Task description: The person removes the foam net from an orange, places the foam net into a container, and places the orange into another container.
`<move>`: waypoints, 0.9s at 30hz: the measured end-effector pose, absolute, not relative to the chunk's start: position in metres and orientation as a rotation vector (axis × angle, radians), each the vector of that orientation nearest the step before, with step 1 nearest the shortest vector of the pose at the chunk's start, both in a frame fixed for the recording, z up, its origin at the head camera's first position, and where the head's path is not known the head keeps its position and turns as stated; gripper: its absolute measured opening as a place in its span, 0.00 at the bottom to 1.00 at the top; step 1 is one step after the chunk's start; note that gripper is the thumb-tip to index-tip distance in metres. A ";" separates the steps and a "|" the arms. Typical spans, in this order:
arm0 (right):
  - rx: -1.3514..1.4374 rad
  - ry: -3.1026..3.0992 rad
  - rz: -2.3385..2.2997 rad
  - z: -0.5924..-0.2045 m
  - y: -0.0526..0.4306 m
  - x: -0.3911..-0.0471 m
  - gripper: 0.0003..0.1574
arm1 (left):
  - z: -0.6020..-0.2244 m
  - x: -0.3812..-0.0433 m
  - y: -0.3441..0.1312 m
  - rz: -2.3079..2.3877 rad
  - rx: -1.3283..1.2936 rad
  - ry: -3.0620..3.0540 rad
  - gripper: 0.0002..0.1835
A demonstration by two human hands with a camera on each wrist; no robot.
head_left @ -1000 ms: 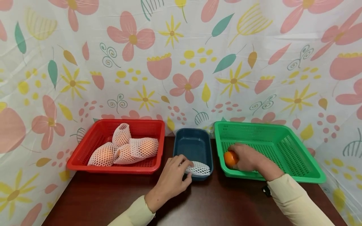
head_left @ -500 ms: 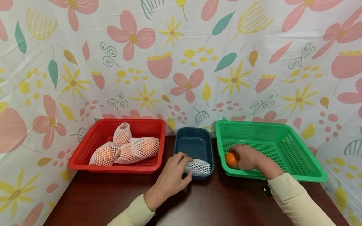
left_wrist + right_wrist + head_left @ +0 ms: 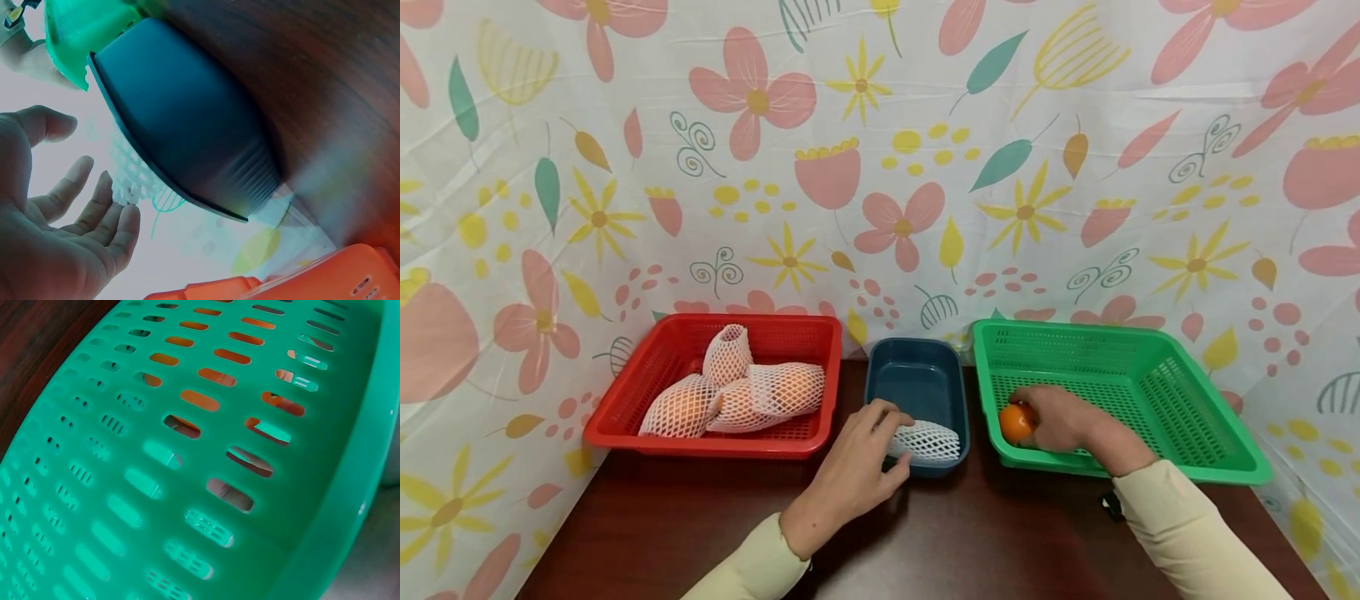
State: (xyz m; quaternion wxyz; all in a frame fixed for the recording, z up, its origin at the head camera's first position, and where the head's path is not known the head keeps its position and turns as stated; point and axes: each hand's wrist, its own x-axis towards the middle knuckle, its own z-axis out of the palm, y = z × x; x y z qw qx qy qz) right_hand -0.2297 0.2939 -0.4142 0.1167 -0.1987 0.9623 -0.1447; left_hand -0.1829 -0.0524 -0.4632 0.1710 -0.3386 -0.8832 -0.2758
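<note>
Head view: the orange (image 3: 1017,424) is clasped by the right hand (image 3: 1058,419) in the green basket (image 3: 1183,400); just right of the left hand (image 3: 859,467), fingers apart, the net (image 3: 932,442) is laid crosswise in the tray (image 3: 916,387), its left end apparently touched.

A small tabletop work corner lies in front of me; whether it belongs to a home, a lab or a workshop, I cannot tell. A creased white sheet (image 3: 880,167) printed with pink flowers, yellow blooms and teal leaves hangs behind and along both sides, hiding whatever lies beyond. It encloses a glossy reddish-brown table (image 3: 970,542), where a red basket (image 3: 715,451), a dark blue tray (image 3: 917,387) and a green basket (image 3: 1075,354) stand in a row.
</note>
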 end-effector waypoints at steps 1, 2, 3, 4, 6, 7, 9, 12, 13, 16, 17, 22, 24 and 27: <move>-0.581 2.820 -0.424 -0.415 0.294 -0.230 0.35 | -0.462 -0.183 -0.053 -0.782 -0.962 -2.506 0.20; -0.581 2.822 -0.424 -0.415 0.294 -0.230 0.35 | -0.462 -0.182 -0.053 -0.781 -0.961 -2.505 0.20; -0.584 2.825 -0.424 -0.415 0.294 -0.229 0.35 | -0.461 -0.182 -0.053 -0.778 -0.960 -2.506 0.20; -0.586 2.827 -0.423 -0.416 0.294 -0.229 0.35 | -0.460 -0.182 -0.053 -0.775 -0.959 -2.507 0.20; -0.589 2.831 -0.422 -0.417 0.294 -0.230 0.36 | -0.459 -0.181 -0.053 -0.769 -0.959 -2.509 0.20; -0.584 2.833 -0.423 -0.417 0.294 -0.229 0.36 | -0.458 -0.181 -0.054 -0.768 -0.961 -2.510 0.20; -0.581 2.835 -0.424 -0.417 0.294 -0.230 0.36 | -0.457 -0.180 -0.054 -0.772 -0.962 -2.512 0.20; -0.553 2.834 -0.432 -0.416 0.293 -0.230 0.37 | -0.454 -0.180 -0.055 -0.789 -0.955 -2.520 0.20; -0.547 2.834 -0.433 -0.416 0.293 -0.230 0.37 | -0.453 -0.180 -0.056 -0.795 -0.950 -2.524 0.20; -0.536 2.827 -0.442 -0.416 0.294 -0.230 0.38 | -0.451 -0.180 -0.057 -0.811 -0.935 -2.535 0.20; -0.536 2.825 -0.446 -0.416 0.294 -0.230 0.38 | -0.451 -0.180 -0.057 -0.815 -0.932 -2.535 0.20; -0.563 2.826 -0.480 -0.416 0.298 -0.229 0.40 | -0.449 -0.180 -0.059 -0.818 -0.925 -2.512 0.20; -0.580 2.835 -0.498 -0.415 0.299 -0.228 0.41 | -0.449 -0.181 -0.059 -0.810 -0.919 -2.502 0.20; -0.587 2.855 -0.525 -0.413 0.301 -0.225 0.43 | -0.447 -0.181 -0.060 -0.799 -0.912 -2.485 0.20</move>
